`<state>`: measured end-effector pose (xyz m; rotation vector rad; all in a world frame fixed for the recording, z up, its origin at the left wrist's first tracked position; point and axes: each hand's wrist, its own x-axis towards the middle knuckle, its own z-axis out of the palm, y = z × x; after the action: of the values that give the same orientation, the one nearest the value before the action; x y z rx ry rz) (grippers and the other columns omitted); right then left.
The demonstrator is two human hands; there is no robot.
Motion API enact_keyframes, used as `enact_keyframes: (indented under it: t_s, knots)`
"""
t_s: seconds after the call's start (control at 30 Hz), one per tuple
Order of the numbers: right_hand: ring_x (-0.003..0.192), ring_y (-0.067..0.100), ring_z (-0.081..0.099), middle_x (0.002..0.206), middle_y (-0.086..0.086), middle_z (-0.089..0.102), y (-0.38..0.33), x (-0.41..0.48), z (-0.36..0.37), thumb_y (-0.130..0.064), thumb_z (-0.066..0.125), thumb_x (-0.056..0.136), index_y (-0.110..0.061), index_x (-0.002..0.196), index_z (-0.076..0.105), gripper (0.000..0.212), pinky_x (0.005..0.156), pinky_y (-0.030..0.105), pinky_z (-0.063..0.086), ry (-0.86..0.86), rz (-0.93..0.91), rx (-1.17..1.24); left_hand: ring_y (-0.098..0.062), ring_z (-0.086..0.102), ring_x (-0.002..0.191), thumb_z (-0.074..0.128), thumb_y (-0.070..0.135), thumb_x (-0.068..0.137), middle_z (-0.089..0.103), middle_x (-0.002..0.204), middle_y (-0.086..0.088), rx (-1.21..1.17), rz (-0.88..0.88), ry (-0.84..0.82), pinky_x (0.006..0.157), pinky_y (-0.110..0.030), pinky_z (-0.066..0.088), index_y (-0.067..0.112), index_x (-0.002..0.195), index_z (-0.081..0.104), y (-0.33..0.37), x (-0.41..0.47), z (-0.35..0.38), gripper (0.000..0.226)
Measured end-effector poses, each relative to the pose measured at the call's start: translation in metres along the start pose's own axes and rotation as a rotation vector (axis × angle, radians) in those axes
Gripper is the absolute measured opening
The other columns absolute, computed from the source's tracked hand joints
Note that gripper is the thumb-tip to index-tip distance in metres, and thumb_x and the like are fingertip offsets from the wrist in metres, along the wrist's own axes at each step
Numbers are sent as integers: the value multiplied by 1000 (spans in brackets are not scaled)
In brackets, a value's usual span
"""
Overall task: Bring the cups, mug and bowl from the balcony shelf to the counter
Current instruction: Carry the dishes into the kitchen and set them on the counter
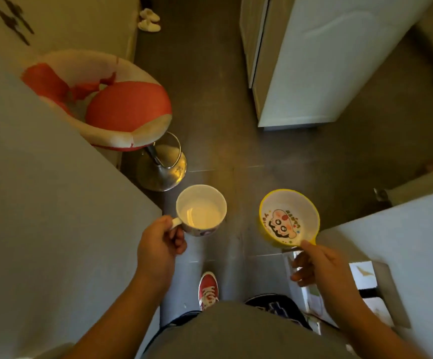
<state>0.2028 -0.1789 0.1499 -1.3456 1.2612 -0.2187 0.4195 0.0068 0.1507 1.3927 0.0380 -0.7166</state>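
My left hand (162,243) grips the handle of a wide white mug (201,209) with a printed pattern on its lower side; the mug is upright and looks empty. My right hand (313,265) pinches the small tab handle of a yellow bowl (289,217) with a white inside and a cartoon face printed on its bottom. Both are held level in front of my waist, above the dark tiled floor, about a hand's width apart. No cups are in view.
A grey counter (41,190) runs along my left, with a worn red and white bar stool (122,112) on a chrome base beside it. A white cabinet (326,60) stands ahead right, another white surface (404,242) close at my right. White slippers (149,20) lie far ahead.
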Motion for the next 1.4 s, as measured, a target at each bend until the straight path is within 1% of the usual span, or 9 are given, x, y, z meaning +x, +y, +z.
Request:
enact_keyframes:
  t_s: [0.23, 0.3, 0.5, 0.63, 0.8, 1.0, 1.13, 1.27, 1.4]
  knots:
    - [42, 21, 66, 57, 12, 71, -18, 46, -39, -20, 53, 96, -1, 70, 68, 36, 44, 26, 53, 183, 85, 94, -9, 50, 47, 42, 19, 95, 54, 46, 1, -3, -118, -162, 46, -22, 41, 23, 44, 54, 22, 103, 94, 52]
    - [42, 23, 65, 57, 14, 70, -23, 65, -53, -19, 53, 96, 1, 72, 68, 35, 47, 30, 55, 218, 124, 117, -9, 50, 46, 41, 19, 96, 55, 47, -1, 25, -150, -224, 43, -21, 41, 23, 44, 55, 23, 132, 130, 54]
    - [41, 20, 63, 56, 15, 68, -45, 145, -103, -18, 53, 97, 4, 73, 67, 36, 42, 28, 52, 291, 200, 132, -12, 47, 51, 41, 17, 93, 54, 52, -5, 105, -165, -333, 48, -24, 38, 16, 51, 49, 24, 206, 234, 43]
    - [53, 33, 67, 58, 13, 70, -73, 214, -135, -18, 55, 96, 1, 73, 69, 33, 52, 34, 54, 314, 175, 120, -15, 44, 51, 40, 14, 94, 50, 52, -7, 146, -201, -317, 51, -28, 34, 11, 54, 45, 35, 247, 293, 40]
    - [47, 28, 65, 54, 9, 69, -119, 294, -159, -21, 57, 95, -7, 68, 67, 32, 54, 38, 54, 295, 160, 180, -14, 48, 46, 37, 12, 97, 54, 49, -7, 141, -254, -284, 42, -21, 41, 8, 54, 47, 55, 292, 339, 44]
    - [38, 21, 63, 53, 8, 69, -169, 386, -170, -22, 58, 94, -8, 66, 66, 33, 41, 28, 49, 348, 151, 205, -16, 47, 49, 35, 14, 98, 52, 51, -8, 226, -188, -302, 48, -27, 39, 13, 50, 52, 69, 355, 390, 51]
    - [37, 19, 63, 52, 6, 69, -197, 439, -182, -22, 58, 94, -10, 67, 67, 30, 36, 25, 49, 388, 164, 195, -19, 43, 49, 35, 13, 97, 52, 49, -9, 297, -207, -324, 48, -27, 38, 5, 57, 48, 76, 418, 443, 42]
    - [36, 18, 62, 51, 6, 68, -221, 475, -206, -19, 59, 94, -12, 67, 67, 29, 41, 26, 48, 461, 208, 217, -16, 42, 46, 35, 10, 92, 50, 48, -6, 338, -242, -435, 46, -27, 36, 12, 50, 48, 87, 476, 515, 45]
    - [40, 20, 63, 57, 9, 69, -235, 487, -236, -20, 58, 94, -10, 72, 68, 26, 46, 31, 51, 536, 270, 275, -13, 42, 44, 36, 8, 90, 49, 47, -4, 386, -260, -641, 44, -27, 34, 21, 42, 50, 92, 509, 600, 52]
